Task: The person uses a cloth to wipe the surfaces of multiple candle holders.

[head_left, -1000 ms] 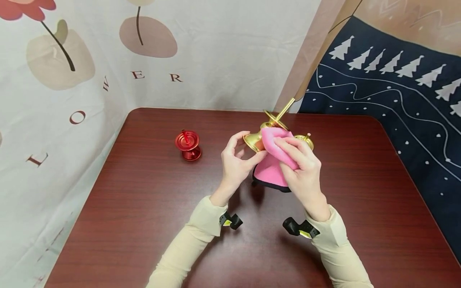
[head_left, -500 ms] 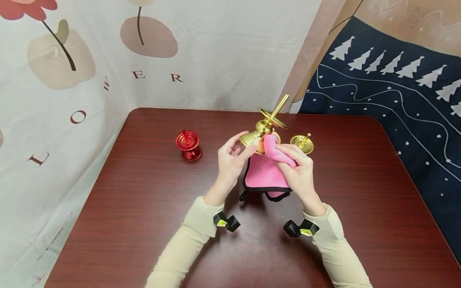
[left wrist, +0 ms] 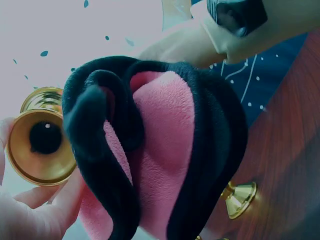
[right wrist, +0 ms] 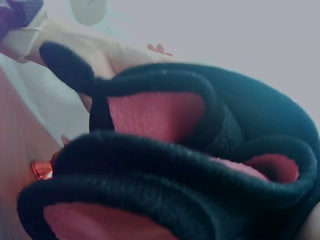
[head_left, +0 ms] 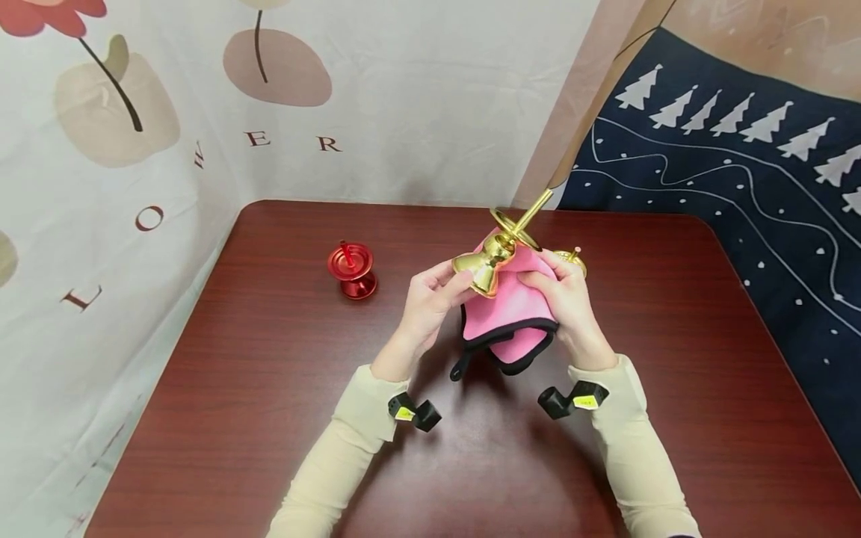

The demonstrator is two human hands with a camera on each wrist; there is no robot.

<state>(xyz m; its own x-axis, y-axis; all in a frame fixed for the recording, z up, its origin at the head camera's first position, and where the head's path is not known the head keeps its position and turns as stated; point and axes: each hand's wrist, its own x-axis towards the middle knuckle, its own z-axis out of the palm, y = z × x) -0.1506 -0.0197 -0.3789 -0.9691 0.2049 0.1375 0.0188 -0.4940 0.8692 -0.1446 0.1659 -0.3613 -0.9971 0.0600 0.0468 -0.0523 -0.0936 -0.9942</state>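
Observation:
In the head view my left hand grips the flared base of a shiny gold candlestick. The candlestick is tilted, its thin spike pointing up and to the right, and the left wrist view looks into its hollow base. My right hand holds a pink cloth with black edging, thumb in front and the other fingers largely hidden. The cloth lies behind and against the candlestick's middle, its lower part and small black loop hanging down. In the right wrist view folds of the cloth cover most of the picture.
A red candlestick stands upright on the dark wooden table, left of my hands. Another gold candlestick stands behind my right hand, mostly covered. A white printed curtain and a dark blue one hang beyond the table.
The cloth has gone from a bunched fold in front of the candlestick to lying behind its middle. My right hand has shifted slightly up and right, covering more of the other gold candlestick.

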